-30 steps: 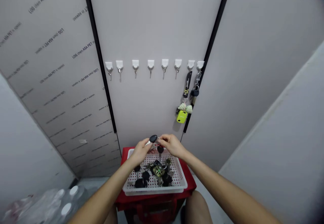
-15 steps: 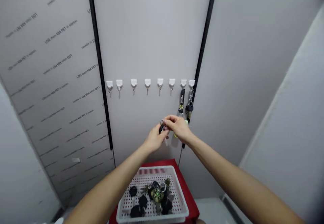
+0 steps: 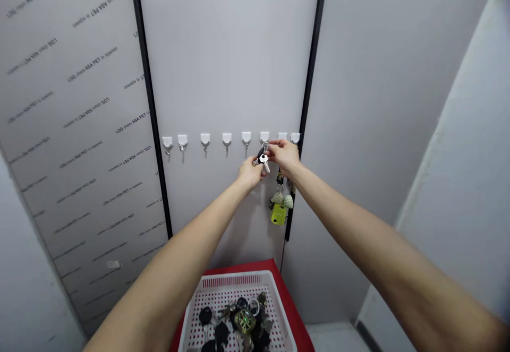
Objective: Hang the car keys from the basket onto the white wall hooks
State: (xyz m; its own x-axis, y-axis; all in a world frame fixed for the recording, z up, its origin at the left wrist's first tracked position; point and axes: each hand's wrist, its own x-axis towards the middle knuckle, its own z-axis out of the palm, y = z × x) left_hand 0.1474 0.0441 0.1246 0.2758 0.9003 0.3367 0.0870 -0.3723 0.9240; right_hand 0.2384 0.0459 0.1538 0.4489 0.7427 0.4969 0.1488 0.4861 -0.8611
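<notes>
Keys (image 3: 264, 160) (one silver) are pinched by the left hand (image 3: 250, 174) and right hand (image 3: 284, 155) near a white hook (image 3: 264, 136).

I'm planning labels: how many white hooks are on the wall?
8 hooks, in one row on the wall: a close pair at the left end, four along the middle, another pair at the right end, partly behind the right hand. No whole hook seems hidden.
</notes>
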